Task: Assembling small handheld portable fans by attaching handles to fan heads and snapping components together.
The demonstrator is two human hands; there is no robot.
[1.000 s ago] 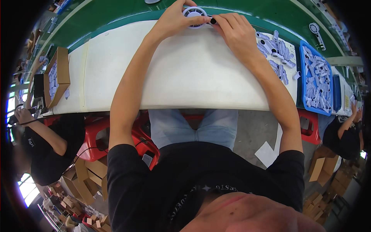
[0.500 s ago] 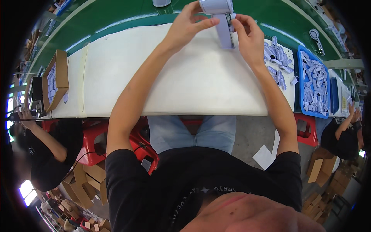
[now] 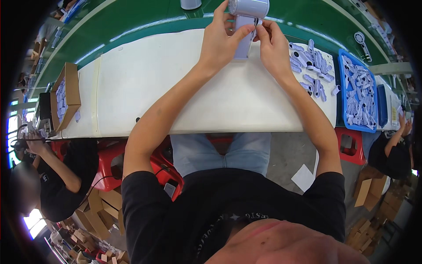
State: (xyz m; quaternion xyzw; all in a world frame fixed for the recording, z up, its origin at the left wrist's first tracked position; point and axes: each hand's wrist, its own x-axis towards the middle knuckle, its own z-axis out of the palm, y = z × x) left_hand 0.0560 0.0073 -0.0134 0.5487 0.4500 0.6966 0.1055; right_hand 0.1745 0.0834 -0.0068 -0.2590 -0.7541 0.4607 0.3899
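My left hand is wrapped around the handle of a pale lilac, hair-dryer-shaped device. Its round barrel head points up at the far edge of the table, above the handle. At the right side of the handle, the thumb and fingers of my right hand are pinched together near a dark gap. A small pale piece shows by those fingertips, but I cannot make out whether they grip it. To the right of my right hand lie several loose lilac handle-shaped parts.
A blue basket full of lilac parts stands at the right. At the left is a cardboard box with small lilac pieces. Beyond the white table runs a green surface bearing a lilac cylinder. Co-workers sit on both sides.
The device has shifted slightly left and its handle has turned, so the open side shows less. My left hand has moved further around the handle; my right hand has come slightly left.
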